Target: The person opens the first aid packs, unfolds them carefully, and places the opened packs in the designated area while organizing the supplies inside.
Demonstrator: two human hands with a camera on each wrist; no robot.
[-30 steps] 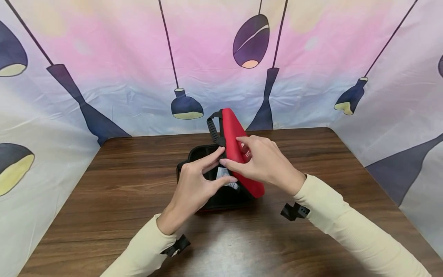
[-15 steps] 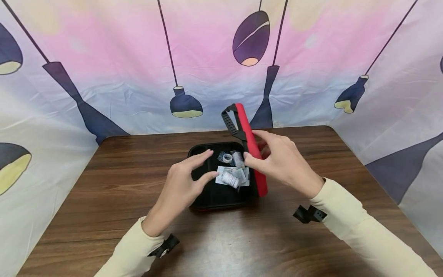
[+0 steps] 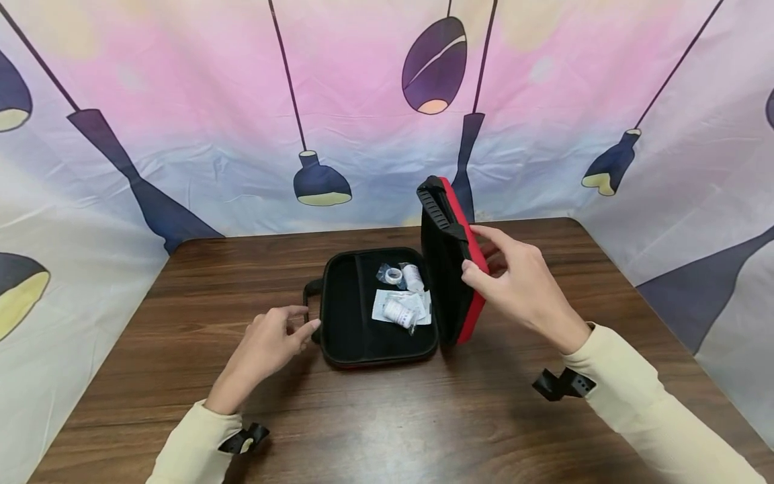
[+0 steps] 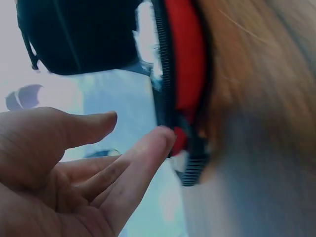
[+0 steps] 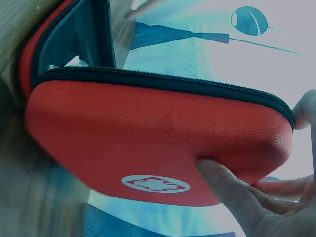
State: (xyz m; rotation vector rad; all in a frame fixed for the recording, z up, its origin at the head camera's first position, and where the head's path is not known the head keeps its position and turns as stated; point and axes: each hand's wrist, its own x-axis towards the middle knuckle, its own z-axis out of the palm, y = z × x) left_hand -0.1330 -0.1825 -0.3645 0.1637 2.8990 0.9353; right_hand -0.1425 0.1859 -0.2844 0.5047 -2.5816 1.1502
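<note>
A red first-aid case (image 5: 163,118) with a white emblem stands open on the table, its black-lined base (image 3: 340,312) flat. Its lid (image 3: 475,312) is tilted up on the right side. My right hand (image 3: 523,289) holds the lid's free edge, thumb on the rim and fingers against the red outside. My left hand (image 3: 266,346) is beside the base's black handle (image 3: 311,289), fingers loosely bent and thumb apart; whether it touches the handle I cannot tell. In the base lie white wrapped rolls (image 3: 399,313), a small tape ring (image 3: 394,275) and flat packets (image 3: 379,304).
A dark wood-grain table (image 3: 387,423) carries the case. Behind it hangs a fabric backdrop (image 3: 211,168) printed with lamps, close to the table's far edge. A second black handle (image 3: 437,204) sits on the lid's rim.
My right hand has swung the lid up and to the right, uncovering the contents. My left hand has moved from the opening out to the left, beside the base's handle.
</note>
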